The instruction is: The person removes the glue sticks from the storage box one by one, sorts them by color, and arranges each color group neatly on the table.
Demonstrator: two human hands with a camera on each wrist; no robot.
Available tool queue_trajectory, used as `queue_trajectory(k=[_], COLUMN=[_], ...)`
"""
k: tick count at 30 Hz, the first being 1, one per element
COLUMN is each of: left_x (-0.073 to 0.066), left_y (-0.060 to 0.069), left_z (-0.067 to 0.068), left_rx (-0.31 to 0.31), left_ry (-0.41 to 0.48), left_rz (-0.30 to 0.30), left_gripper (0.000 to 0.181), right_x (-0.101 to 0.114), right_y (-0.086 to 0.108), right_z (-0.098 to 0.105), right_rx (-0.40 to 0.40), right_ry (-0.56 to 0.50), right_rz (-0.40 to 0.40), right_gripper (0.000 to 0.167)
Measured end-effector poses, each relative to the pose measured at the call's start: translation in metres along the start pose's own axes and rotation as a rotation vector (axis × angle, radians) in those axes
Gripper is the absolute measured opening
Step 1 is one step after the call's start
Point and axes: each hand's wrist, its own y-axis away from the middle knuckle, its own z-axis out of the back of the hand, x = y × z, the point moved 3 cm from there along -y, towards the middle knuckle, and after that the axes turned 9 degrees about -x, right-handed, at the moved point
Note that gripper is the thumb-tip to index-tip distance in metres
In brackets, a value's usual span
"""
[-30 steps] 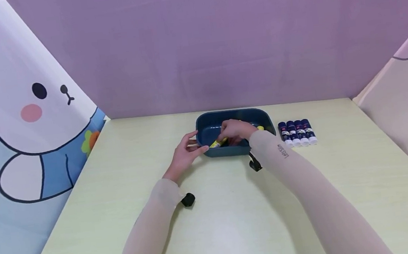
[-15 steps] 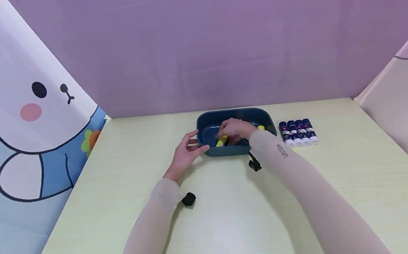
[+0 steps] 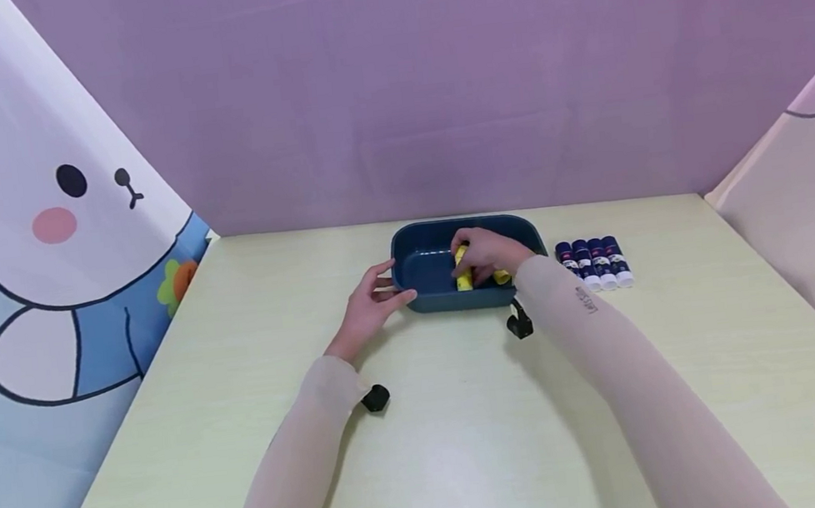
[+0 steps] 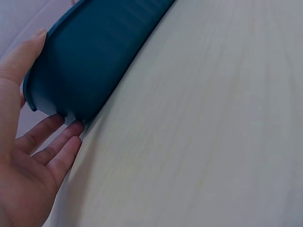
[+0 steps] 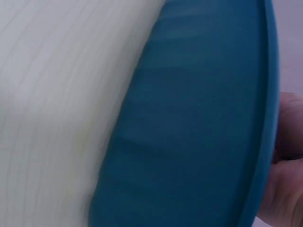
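Observation:
A dark blue plastic bin (image 3: 437, 302) stands near the back edge of the table. Its left end is touched by my left hand (image 3: 370, 308), thumb by the front corner and fingers along the end wall. The left wrist view shows these fingers (image 4: 60, 153) fairly straight against the bin. My right hand (image 3: 486, 252) reaches inside and pinches a yellow glue stick (image 3: 464, 279), which stands nearly lengthwise front to back. Another yellow piece (image 3: 501, 277) shows under that hand, mostly hidden. In the right wrist view the bin wall (image 5: 189, 113) covers most of the hand.
Several navy glue sticks (image 3: 594, 264) with white ends lie side by side in a row, right of the bin. A purple cloth wall (image 3: 389, 88) rises behind the pale table (image 3: 442, 426). Printed cloth (image 3: 26, 289) hangs at the left.
My right hand has shifted right inside the bin with the yellow glue stick, which has turned from slanted to nearly straight front to back. My left hand keeps its place.

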Motion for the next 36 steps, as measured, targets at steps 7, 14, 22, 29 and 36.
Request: queue_trajectory(k=[7,14,22,29,36], left_x=[-0.002,-0.025,-0.039,-0.008,-0.001], left_y=[0.001,0.012,0.02,0.003,0.001], left_z=[0.002,0.005,0.006,0.006,0.005], left_rx=[0.013,0.035,0.034,0.021,-0.004], left_ry=[0.0,-0.007,-0.015,-0.002,-0.014], left_rz=[0.027,0.048,0.038,0.049,0.011], left_gripper=[0.074,0.074,0.07,0.075,0.074], right_x=[-0.005,-0.01,-0.016,-0.022,-0.026], right_y=[0.003,0.007,0.012,0.017,0.025], right_z=[0.011,0.021,0.033,0.042,0.049], right_rx=[-0.004,0.001,-0.009,-0.012,-0.011], right_ry=[-0.083,-0.265,-0.357,-0.418,-0.479], right_rz=[0.036,0.071,0.1,0.099,0.125], right_gripper=[0.051,0.06,0.063,0.063,0.063])
